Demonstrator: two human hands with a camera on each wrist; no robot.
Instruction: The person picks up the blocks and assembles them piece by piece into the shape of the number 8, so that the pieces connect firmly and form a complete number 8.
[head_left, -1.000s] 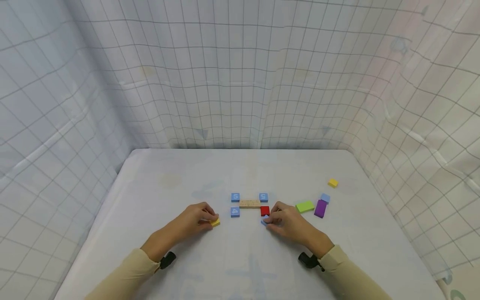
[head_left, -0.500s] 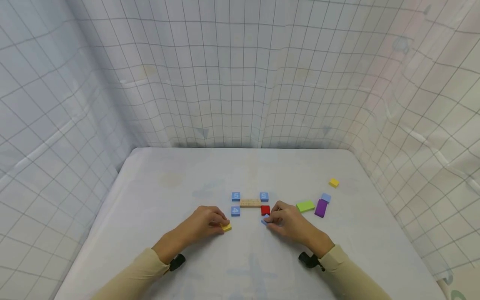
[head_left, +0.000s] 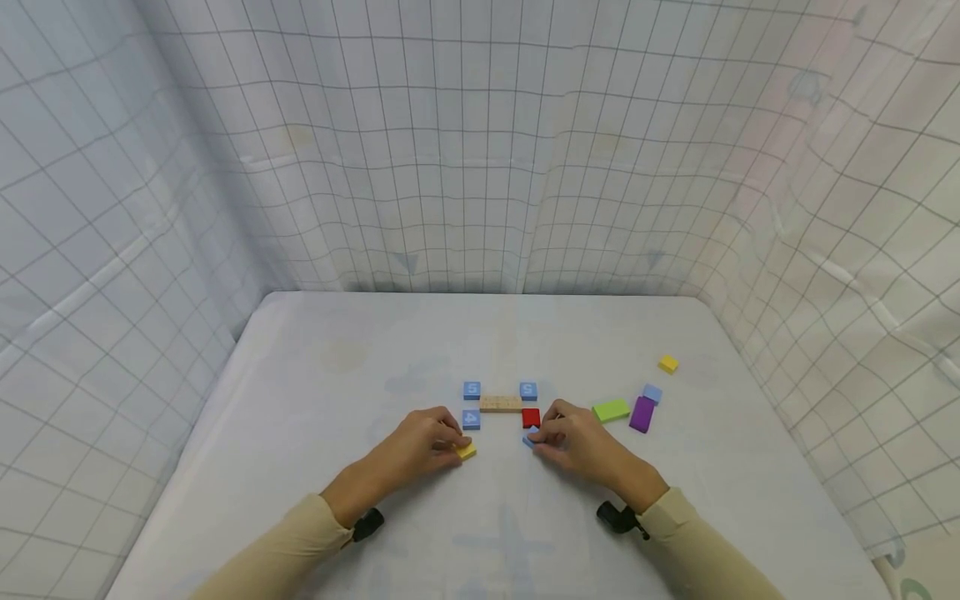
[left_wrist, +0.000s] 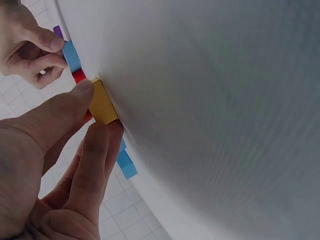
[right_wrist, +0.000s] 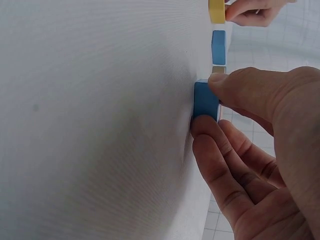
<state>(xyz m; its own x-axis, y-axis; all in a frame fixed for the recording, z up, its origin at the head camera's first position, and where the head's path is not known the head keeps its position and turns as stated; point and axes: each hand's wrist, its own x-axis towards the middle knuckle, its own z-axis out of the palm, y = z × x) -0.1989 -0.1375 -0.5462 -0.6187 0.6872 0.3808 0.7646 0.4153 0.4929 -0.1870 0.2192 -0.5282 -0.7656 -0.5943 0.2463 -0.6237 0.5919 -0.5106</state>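
Observation:
My left hand (head_left: 422,446) pinches a yellow block (left_wrist: 103,103) between thumb and fingers, low over the table just in front of the blue block marked 4 (head_left: 471,419). My right hand (head_left: 577,442) pinches a blue block (right_wrist: 206,100) between thumb and fingers, right in front of a red block (head_left: 531,417). Between the hands and farther back lies a wooden bar (head_left: 500,404). A blue block marked 5 (head_left: 472,390) stands at its back left corner, and a second blue block marked 5 (head_left: 528,391) at its back right.
Right of the right hand lie a lime green block (head_left: 611,410), a purple block (head_left: 642,414) and a light blue block (head_left: 652,394). A small yellow block (head_left: 668,363) lies farther back. White checked curtains (head_left: 465,167) surround the white table (head_left: 360,350).
My left hand has moved right with the yellow block, bringing it in front of the block marked 4. My right hand has stayed in place, holding the blue block.

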